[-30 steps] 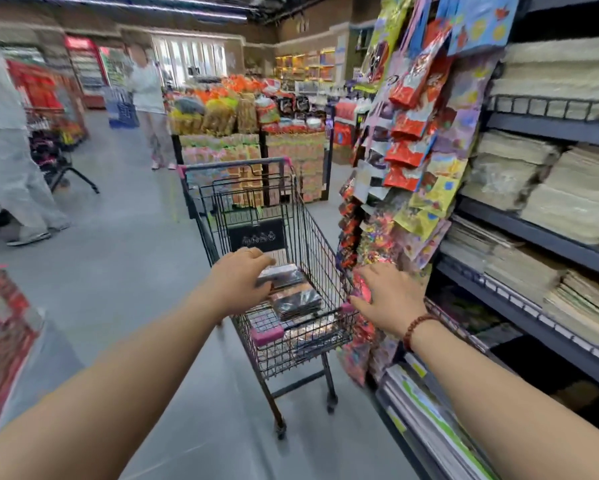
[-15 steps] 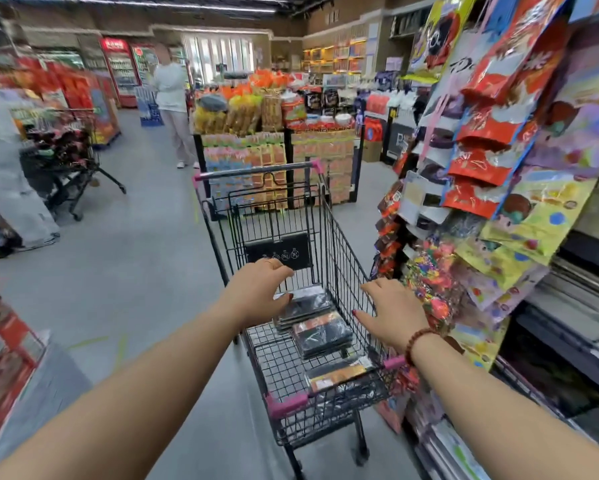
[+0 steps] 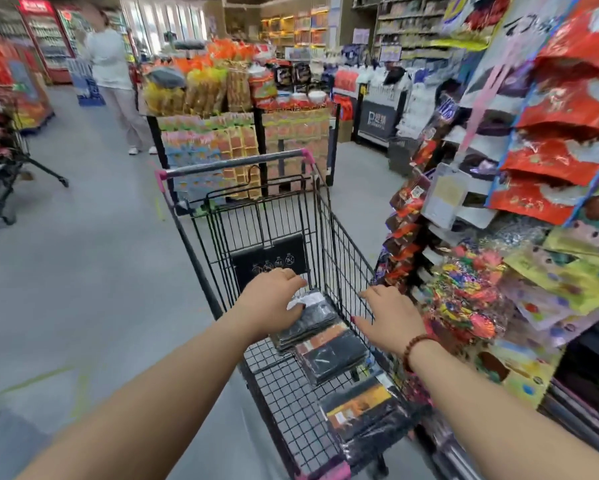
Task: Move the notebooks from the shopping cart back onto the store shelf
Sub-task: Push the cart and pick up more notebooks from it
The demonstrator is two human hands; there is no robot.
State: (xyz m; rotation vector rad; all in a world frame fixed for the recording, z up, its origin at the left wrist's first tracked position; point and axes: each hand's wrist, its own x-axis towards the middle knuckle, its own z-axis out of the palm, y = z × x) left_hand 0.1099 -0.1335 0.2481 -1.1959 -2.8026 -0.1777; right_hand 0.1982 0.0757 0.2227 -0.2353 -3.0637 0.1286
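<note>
A black wire shopping cart (image 3: 267, 209) with pink corners stands in the aisle before me. Three stacks of dark, plastic-wrapped notebooks lie in its basket: a far stack (image 3: 308, 323), a middle stack (image 3: 332, 355) and a near stack (image 3: 364, 414) with an orange band. My left hand (image 3: 274, 299) reaches into the cart, and its fingers rest on the far stack. My right hand (image 3: 391, 317), with a bead bracelet on the wrist, hovers spread open over the cart's right wall, touching no notebook. The store shelf (image 3: 575, 386) runs along the right, mostly hidden behind hanging packets.
Hanging snack and toy packets (image 3: 547, 161) crowd the right side, close to the cart. A display stand of goods (image 3: 235, 126) is just beyond the cart. A person in white (image 3: 114, 81) stands in the aisle at the far left. Another cart (image 3: 0, 157) is at the left edge.
The view has swung left and closer to the cart. My left hand stayed on the far notebook stack. My right hand left the hanging packets and now hovers over the cart's right wall.
</note>
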